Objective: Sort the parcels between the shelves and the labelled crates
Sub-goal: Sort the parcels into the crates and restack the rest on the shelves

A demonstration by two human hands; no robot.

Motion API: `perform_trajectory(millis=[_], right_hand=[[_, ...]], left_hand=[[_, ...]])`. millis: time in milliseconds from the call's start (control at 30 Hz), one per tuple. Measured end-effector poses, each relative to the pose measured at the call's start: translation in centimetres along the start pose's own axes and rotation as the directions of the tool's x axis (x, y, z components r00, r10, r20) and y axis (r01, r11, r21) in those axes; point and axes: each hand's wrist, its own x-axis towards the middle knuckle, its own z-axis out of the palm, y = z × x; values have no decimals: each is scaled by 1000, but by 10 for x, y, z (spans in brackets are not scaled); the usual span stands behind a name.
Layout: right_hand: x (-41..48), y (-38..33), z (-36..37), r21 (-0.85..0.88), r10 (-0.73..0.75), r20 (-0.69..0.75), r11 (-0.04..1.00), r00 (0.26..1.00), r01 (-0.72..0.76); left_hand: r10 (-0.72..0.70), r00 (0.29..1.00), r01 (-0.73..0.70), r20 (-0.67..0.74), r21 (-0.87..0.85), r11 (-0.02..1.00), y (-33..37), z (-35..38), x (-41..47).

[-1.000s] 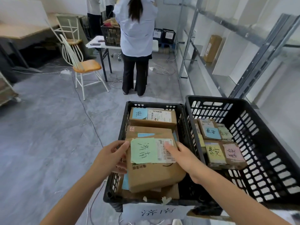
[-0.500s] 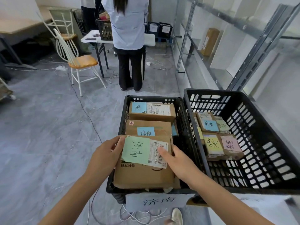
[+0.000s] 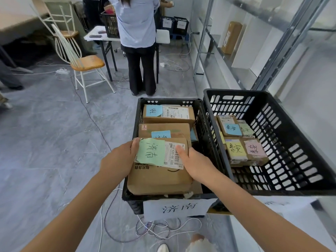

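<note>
A brown cardboard parcel (image 3: 158, 180) is being held in both hands over the near end of the narrow crate (image 3: 169, 100). Whether it is resting on anything beneath cannot be told. Its left edge is being gripped by the left hand (image 3: 118, 160), whose thumb is lying on the green note (image 3: 151, 151) stuck on top. Its right edge is being gripped by the right hand (image 3: 196, 164), whose thumb is being pressed onto the shipping label (image 3: 175, 155). The other fingers are being hidden by the box.

Two more parcels are lying toward the far end of the narrow crate. The middle parcel (image 3: 163, 129) is being partly covered by the held one, and the far parcel (image 3: 169, 114) is lying against the far wall; each is carrying a blue note. A paper sign (image 3: 178, 208) with handwriting is hanging from the crate's near wall.

Just beside the narrow crate, on its right, a larger crate (image 3: 291, 142) is standing with several small parcels (image 3: 238, 151) inside, marked with blue, yellow, pink and green notes. Further right of the narrow crate and beyond it, a metal shelving rack (image 3: 283, 46) is standing with one upright box (image 3: 231, 37) on a shelf.

The floor beyond the narrow crate's far end is being occupied by a person (image 3: 138, 33) standing, back turned, at a white table (image 3: 101, 36). A chair (image 3: 81, 60) is standing beyond the crate and to its left. Loose cables (image 3: 160, 231) are lying tangled on the floor below the crate's near wall.
</note>
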Motion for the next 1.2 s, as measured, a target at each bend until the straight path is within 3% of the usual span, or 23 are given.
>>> perform_trajectory(millis=[100,233,300,433,600,800,967,1200], right_hand=[[-5,2,11,-21,-42,-74,999,996,41],[-8,13,2,89,-48,29,995,998,45],[-11,17,-11,83,-103,17,991,995,101],[-28,30,-45,-67,-157,-172,987,973,147],[-81,59,-88,-199,-256,-321,959,912,200],[-162,107,-142,-301,-229,-526,951,819,72],[-228,138,-198,-390,-219,-720,913,658,-122],[-321,160,-260,-318,-146,-877,891,457,-325]], left_hand=[[2,1000,-2,-24,-14,1000,2,6,1],[-31,999,35,18,-226,974,5,2,-3],[-16,999,11,-27,-189,982,8,-7,-3],[131,959,-165,-251,-122,979,44,-22,-11],[389,905,-407,-174,-80,910,123,1,-53],[658,748,-663,-84,-46,748,214,39,-98],[846,532,-847,-37,-53,530,301,60,-135],[964,212,-977,-163,-23,211,419,62,-199]])
